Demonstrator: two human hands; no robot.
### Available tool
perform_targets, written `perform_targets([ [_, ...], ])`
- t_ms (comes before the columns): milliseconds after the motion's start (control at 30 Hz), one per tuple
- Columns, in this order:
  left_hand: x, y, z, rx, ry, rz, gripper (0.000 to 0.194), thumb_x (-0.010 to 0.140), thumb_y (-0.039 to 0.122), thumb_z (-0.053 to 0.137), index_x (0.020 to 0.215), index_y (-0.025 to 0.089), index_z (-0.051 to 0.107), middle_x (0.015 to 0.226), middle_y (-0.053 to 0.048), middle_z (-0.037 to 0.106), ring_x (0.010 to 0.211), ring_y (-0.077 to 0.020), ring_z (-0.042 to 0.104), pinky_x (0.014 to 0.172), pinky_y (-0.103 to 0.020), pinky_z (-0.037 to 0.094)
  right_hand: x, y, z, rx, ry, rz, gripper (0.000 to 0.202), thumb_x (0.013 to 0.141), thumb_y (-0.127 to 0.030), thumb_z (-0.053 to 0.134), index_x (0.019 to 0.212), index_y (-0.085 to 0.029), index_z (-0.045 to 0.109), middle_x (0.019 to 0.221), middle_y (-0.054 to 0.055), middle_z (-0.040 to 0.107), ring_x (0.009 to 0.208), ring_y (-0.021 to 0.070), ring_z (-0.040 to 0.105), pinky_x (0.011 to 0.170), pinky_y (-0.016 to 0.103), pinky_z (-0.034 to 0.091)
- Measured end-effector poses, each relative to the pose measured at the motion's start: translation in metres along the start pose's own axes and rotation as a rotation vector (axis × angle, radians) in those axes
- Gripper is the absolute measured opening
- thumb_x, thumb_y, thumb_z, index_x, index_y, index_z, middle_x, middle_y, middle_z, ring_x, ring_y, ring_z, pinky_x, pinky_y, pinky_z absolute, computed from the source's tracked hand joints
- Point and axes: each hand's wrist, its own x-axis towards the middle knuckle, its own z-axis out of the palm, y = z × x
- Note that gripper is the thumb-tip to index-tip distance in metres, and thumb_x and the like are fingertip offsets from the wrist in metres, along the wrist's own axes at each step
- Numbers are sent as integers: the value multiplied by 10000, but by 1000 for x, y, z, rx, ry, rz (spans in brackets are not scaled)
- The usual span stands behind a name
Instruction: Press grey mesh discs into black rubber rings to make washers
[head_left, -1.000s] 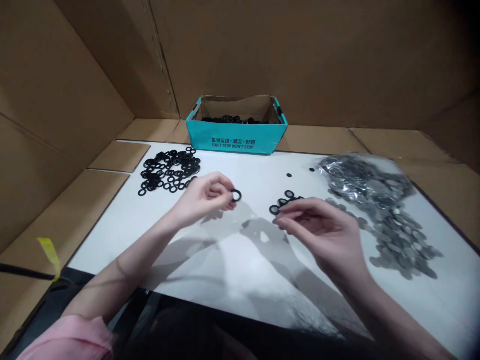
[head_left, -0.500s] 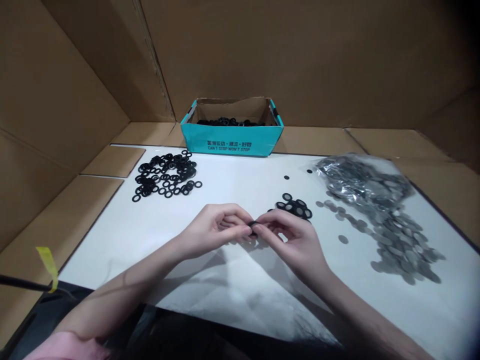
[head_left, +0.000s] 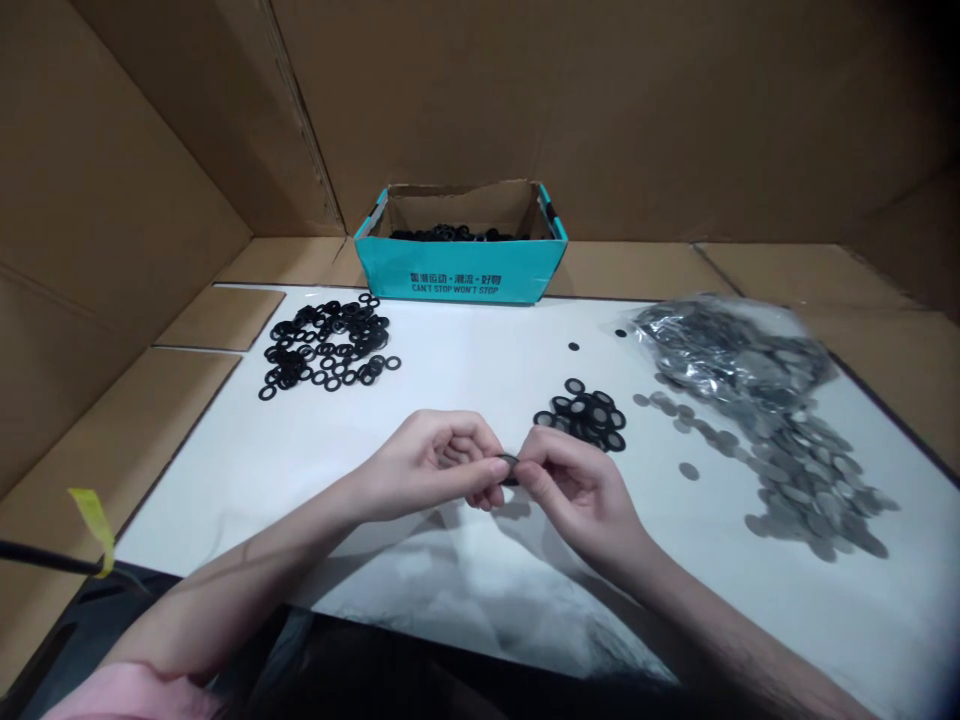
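Observation:
Between my two hands, above the near middle of the white table, is a black ring [head_left: 510,469] with a greyish centre. My left hand [head_left: 446,462] pinches its left side between thumb and fingers. On its right side, the thumb and forefinger of my right hand [head_left: 581,482] are closed on the edge. Just beyond my right hand lies a small pile of black rings with grey discs in them [head_left: 600,415]. Loose grey discs [head_left: 806,480] are heaped to the right. At the left, a heap of bare black rings [head_left: 330,350] lies on the table.
A turquoise box [head_left: 461,270] holding black rings stands at the back. A clear plastic bag [head_left: 720,350] of grey discs lies at the back right. Two small dark discs [head_left: 574,346] sit near the middle. Cardboard walls [head_left: 600,120] surround the white table [head_left: 465,360].
The ring now faces me more, showing its greyish centre. My right-hand fingers have curled in at its edge, and more of the pile beyond is visible. The view has shifted slightly.

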Motion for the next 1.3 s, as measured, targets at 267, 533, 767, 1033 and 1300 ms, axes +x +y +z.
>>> perform_targets([
  [267, -2, 9, -3, 103, -61, -70, 205, 827, 279, 678, 770, 110, 578, 578, -6, 613, 516, -87, 575, 493, -166, 444, -2, -1, -2, -45, -14, -90, 271, 894, -185, 545, 625, -177, 515, 559, -20, 510, 536, 92, 461, 498, 233, 357],
  [533, 4, 2, -2, 92, 95, 31, 190, 811, 274, 695, 803, 108, 603, 655, 16, 579, 591, -70, 537, 575, -167, 404, -3, 4, 3, -149, 11, -95, 230, 900, -147, 515, 673, -180, 505, 597, -28, 475, 536, 82, 438, 496, 224, 347],
  [767, 1, 0, 2, 165, 44, 29, 178, 867, 282, 636, 839, 112, 593, 607, 13, 579, 556, -75, 542, 541, -162, 416, 1, 0, -3, -167, -82, -143, 232, 908, -109, 459, 691, -175, 508, 605, -20, 492, 544, 80, 468, 501, 214, 360],
  [1033, 0, 6, 0, 180, -5, -45, 148, 792, 221, 672, 755, 114, 577, 564, 41, 533, 496, -51, 477, 480, -145, 356, -6, -3, -1, -143, -18, -176, 220, 883, -92, 492, 680, -176, 496, 585, -20, 488, 544, 87, 450, 507, 223, 357],
  [1300, 3, -3, 0, 228, 32, -5, 134, 816, 226, 663, 786, 106, 611, 597, 26, 555, 546, -60, 500, 518, -150, 369, 1, 4, -6, -185, -186, -161, 227, 907, -122, 459, 690, -182, 486, 614, -15, 475, 556, 96, 454, 516, 231, 362],
])
